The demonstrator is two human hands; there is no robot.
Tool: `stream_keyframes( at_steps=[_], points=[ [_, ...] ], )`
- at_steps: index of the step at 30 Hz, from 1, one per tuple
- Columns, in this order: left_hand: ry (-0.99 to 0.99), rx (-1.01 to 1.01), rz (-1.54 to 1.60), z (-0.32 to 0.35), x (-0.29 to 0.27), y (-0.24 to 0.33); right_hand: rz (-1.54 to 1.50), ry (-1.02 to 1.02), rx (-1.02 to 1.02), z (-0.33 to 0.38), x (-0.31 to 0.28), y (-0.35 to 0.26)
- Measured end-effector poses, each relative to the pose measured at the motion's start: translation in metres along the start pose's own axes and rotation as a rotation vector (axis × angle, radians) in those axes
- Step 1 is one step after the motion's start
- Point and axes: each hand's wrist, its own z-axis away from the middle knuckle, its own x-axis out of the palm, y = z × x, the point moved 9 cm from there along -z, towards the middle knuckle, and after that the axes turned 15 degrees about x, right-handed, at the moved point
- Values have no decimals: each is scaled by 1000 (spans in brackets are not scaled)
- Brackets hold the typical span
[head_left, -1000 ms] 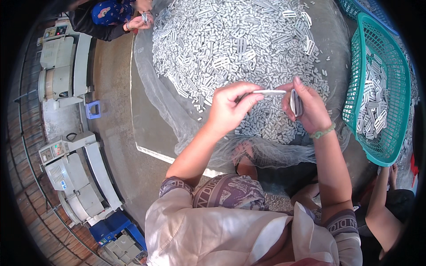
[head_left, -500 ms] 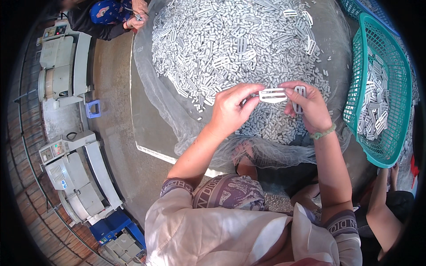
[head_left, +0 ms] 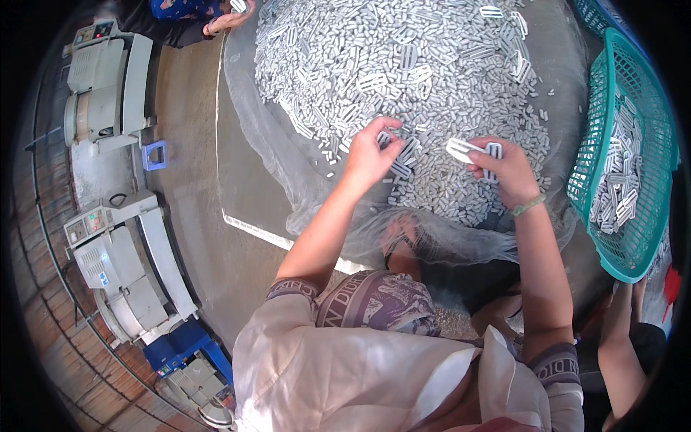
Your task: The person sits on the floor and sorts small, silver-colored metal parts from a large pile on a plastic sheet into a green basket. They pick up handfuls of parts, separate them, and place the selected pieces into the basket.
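A big heap of small white plastic buckle pieces (head_left: 403,79) lies on a clear plastic sheet (head_left: 266,165) on the floor. My left hand (head_left: 368,155) reaches down into the near edge of the heap, its fingertips pinching at a piece there. Held just above the heap, my right hand (head_left: 504,169) grips a few stacked white pieces (head_left: 471,151) that stick out to the left of its fingers. A green band circles my right wrist.
A teal mesh basket (head_left: 597,194) partly filled with white pieces stands at the right. Grey machines (head_left: 108,86) with a blue base (head_left: 191,360) line the left side. Another person's hand (head_left: 227,18) works at the heap's far edge; another person's arm (head_left: 626,338) shows at lower right.
My hands were together holding a stack of white pieces. They have since parted: the left dropped to the heap, and the right keeps the stack.
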Motion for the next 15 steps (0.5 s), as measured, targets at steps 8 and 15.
stream_keyframes(
  at_steps=[8,15],
  points=[
    [-216,66,-580,38,23,-52,64,-80,240,-14,9,45],
    [-211,-28,-437,59,15,-84,89,-221,370,-29,52,117]
  ],
)
